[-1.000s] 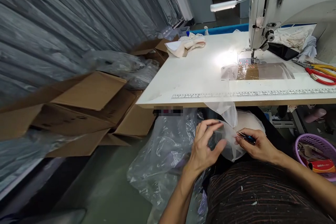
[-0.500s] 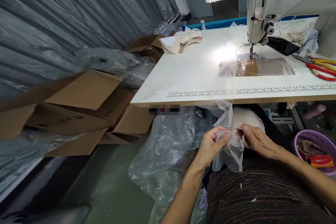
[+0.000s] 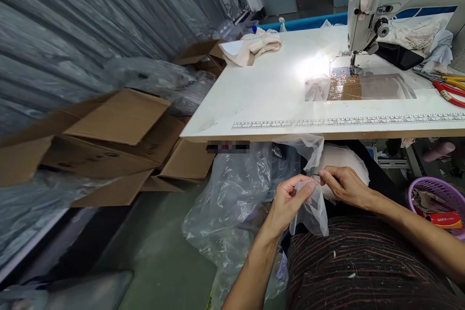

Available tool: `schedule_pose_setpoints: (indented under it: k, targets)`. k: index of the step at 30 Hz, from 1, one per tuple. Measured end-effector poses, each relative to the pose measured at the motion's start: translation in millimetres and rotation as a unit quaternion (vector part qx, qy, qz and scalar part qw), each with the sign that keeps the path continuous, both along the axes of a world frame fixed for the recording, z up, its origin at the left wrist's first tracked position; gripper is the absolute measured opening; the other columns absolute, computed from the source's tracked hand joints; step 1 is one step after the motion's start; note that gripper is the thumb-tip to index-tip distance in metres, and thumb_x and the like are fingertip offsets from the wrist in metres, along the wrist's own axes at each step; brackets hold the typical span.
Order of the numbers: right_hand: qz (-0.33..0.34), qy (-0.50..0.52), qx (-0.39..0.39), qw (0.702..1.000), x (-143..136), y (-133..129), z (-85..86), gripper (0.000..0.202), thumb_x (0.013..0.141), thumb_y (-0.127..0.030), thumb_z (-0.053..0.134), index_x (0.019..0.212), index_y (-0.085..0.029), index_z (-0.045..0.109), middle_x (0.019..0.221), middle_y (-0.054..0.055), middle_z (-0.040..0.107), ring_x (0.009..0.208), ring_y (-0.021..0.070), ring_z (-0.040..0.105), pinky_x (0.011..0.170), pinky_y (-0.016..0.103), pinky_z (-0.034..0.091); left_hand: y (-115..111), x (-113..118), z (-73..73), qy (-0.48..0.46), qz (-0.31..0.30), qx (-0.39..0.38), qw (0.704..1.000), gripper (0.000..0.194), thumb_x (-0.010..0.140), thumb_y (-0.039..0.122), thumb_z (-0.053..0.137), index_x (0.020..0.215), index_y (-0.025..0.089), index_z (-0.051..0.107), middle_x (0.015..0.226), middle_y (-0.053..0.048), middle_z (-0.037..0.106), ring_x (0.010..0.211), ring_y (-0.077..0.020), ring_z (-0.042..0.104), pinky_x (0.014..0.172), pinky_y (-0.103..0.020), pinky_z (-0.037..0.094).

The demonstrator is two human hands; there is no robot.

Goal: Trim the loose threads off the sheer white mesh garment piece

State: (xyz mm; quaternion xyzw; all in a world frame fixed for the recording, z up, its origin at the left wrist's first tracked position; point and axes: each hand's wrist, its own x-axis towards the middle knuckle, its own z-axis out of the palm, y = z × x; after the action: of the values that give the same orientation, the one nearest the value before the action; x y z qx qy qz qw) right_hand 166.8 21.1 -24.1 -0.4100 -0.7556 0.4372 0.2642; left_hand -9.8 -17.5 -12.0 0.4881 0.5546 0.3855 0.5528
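Observation:
My left hand (image 3: 290, 201) pinches a sheer white fabric (image 3: 314, 210) over my lap, just below the table's front edge. Close to its fingertips, my right hand (image 3: 343, 185) is closed on a small, thin metal tool (image 3: 315, 175), whose tip touches or nearly touches the fabric. Exactly what kind of tool it is cannot be made out. Part of the sheer material runs up to the table edge, and a paler rounded piece of cloth (image 3: 343, 160) lies on my lap behind the right hand.
A white sewing table (image 3: 254, 97) holds a sewing machine (image 3: 366, 19), scissors with red handles (image 3: 448, 93) and a beige cloth (image 3: 259, 44). Open cardboard boxes (image 3: 119, 116) and clear plastic bags (image 3: 232, 193) are at the left. A purple basket (image 3: 441, 186) stands at the right.
My right hand has moved left, bringing the tool up to the fabric by my left fingertips. The view has shifted slightly, and the fabric's hanging part has swung left.

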Motion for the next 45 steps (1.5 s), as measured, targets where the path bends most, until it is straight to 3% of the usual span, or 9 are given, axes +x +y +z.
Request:
schedule_pose_setpoints:
  k: [6, 16, 23, 25, 28, 34, 37, 40, 45]
  targets:
    - [0.008, -0.005, -0.021, 1.000, 4.5, -9.5, 6.6, 0.055, 0.101, -0.049, 0.025, 0.090, -0.016, 0.067, 0.063, 0.000, 0.055, 0.056, 0.0127, 0.046, 0.057, 0.025, 0.033, 0.2, 1.2, 5.9, 0.001, 0.007, 0.001, 1.000, 0.035, 0.075, 0.049, 0.069, 0.073, 0.014, 0.071, 0.055, 0.003, 0.051, 0.051, -0.0092, 0.042, 0.050, -0.021, 0.033]
    - [0.034, -0.043, 0.020, 0.998, -0.6, -7.3, 7.6, 0.038, 0.100, -0.037, 0.036, 0.077, -0.018, 0.061, 0.061, -0.002, 0.051, 0.054, 0.0114, 0.040, 0.057, 0.025, 0.029, 1.9, -1.1, 11.8, -0.029, -0.037, -0.057, 0.997, 0.036, 0.071, 0.049, 0.071, 0.063, 0.015, 0.061, 0.051, 0.005, 0.041, 0.047, -0.0068, 0.031, 0.044, -0.020, 0.025]
    - [-0.065, 0.009, -0.108, 0.992, 1.8, -16.6, 4.6, 0.047, 0.099, -0.054, 0.028, 0.079, -0.020, 0.055, 0.058, -0.005, 0.040, 0.055, 0.0123, 0.039, 0.056, 0.025, 0.031, 2.4, 6.4, 9.3, 0.073, -0.039, -0.002, 0.997, 0.032, 0.076, 0.046, 0.065, 0.068, 0.015, 0.066, 0.051, 0.004, 0.047, 0.048, -0.0081, 0.037, 0.046, -0.020, 0.029]
    - [-0.072, 0.031, -0.156, 0.985, 4.4, -26.0, 5.2, 0.044, 0.092, -0.062, 0.042, 0.085, -0.020, 0.053, 0.062, -0.005, 0.042, 0.055, 0.0115, 0.038, 0.053, 0.024, 0.031, -0.9, 10.3, 9.4, 0.136, -0.047, 0.026, 0.989, 0.030, 0.078, 0.044, 0.064, 0.071, 0.015, 0.069, 0.054, 0.002, 0.054, 0.048, -0.0088, 0.040, 0.046, -0.021, 0.031]
    - [-0.070, 0.041, -0.201, 0.976, 14.9, -43.0, 4.1, 0.043, 0.081, -0.060, 0.063, 0.090, -0.019, 0.054, 0.064, -0.006, 0.046, 0.054, 0.0097, 0.036, 0.048, 0.022, 0.029, -4.8, 13.5, 10.0, 0.178, -0.088, 0.042, 0.979, 0.027, 0.081, 0.040, 0.062, 0.075, 0.016, 0.073, 0.058, 0.000, 0.064, 0.050, -0.0106, 0.049, 0.048, -0.021, 0.035]
    - [-0.091, 0.088, -0.181, 0.975, 55.0, -51.0, -8.3, 0.039, 0.090, -0.053, 0.053, 0.075, -0.017, 0.059, 0.064, -0.002, 0.051, 0.059, 0.0110, 0.042, 0.054, 0.023, 0.037, 22.4, 17.1, 3.6, 0.048, -0.216, -0.060, 0.973, 0.031, 0.075, 0.046, 0.071, 0.080, 0.015, 0.072, 0.055, 0.000, 0.063, 0.046, -0.0111, 0.053, 0.046, -0.021, 0.041]
    - [-0.180, 0.102, -0.129, 0.970, 67.8, -33.7, -23.9, 0.039, 0.088, -0.053, 0.052, 0.074, -0.017, 0.058, 0.064, -0.001, 0.052, 0.061, 0.0124, 0.045, 0.055, 0.023, 0.039, 51.4, 26.5, -7.3, 0.050, -0.191, -0.035, 0.980, 0.032, 0.073, 0.046, 0.073, 0.081, 0.015, 0.071, 0.058, 0.001, 0.061, 0.047, -0.0099, 0.051, 0.047, -0.021, 0.043]
    - [-0.262, 0.086, -0.087, 0.957, 72.5, -14.4, -43.9, 0.036, 0.086, -0.050, 0.050, 0.075, -0.017, 0.059, 0.069, 0.002, 0.058, 0.065, 0.0152, 0.051, 0.060, 0.026, 0.043, 76.7, 36.7, -23.9, 0.133, -0.112, 0.058, 0.983, 0.033, 0.074, 0.042, 0.070, 0.092, 0.015, 0.071, 0.068, -0.001, 0.065, 0.059, -0.0148, 0.059, 0.058, -0.026, 0.050]
    - [-0.325, -0.033, -0.057, 0.943, 73.9, -7.0, -62.5, 0.031, 0.088, -0.041, 0.044, 0.086, -0.017, 0.063, 0.073, 0.004, 0.061, 0.064, 0.0183, 0.054, 0.062, 0.031, 0.045, 78.9, 41.6, -54.2, 0.340, 0.030, 0.269, 0.901, 0.032, 0.082, 0.033, 0.062, 0.109, 0.017, 0.068, 0.107, -0.012, 0.070, 0.106, -0.0292, 0.063, 0.098, -0.046, 0.047]
